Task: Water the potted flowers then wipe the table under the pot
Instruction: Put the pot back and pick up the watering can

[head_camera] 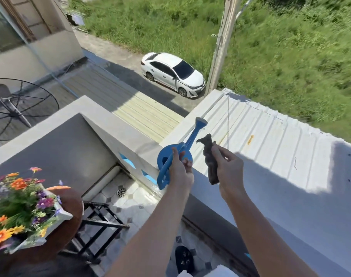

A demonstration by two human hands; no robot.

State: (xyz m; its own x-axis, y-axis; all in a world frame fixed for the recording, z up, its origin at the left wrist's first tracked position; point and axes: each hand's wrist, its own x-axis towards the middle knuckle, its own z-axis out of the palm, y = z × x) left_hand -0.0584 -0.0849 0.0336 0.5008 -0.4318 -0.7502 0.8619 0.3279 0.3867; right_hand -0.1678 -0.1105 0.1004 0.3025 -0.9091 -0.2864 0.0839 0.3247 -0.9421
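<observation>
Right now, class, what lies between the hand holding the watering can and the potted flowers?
In the head view, only tiled floor with a drain lies between the left hand and the potted flowers.

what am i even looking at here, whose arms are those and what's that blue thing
There is no machine here, only a person wearing a wide-angle camera on the head, so the one picture looks forward and down along their own arms. They stand on a balcony above a street. The left hand grips a blue watering can by its handle, with the spout pointing away over the balcony wall. The right hand holds a dark crumpled cloth. At lower left a pot of colourful flowers sits on a round brown table. Below are a white car and grass.
</observation>
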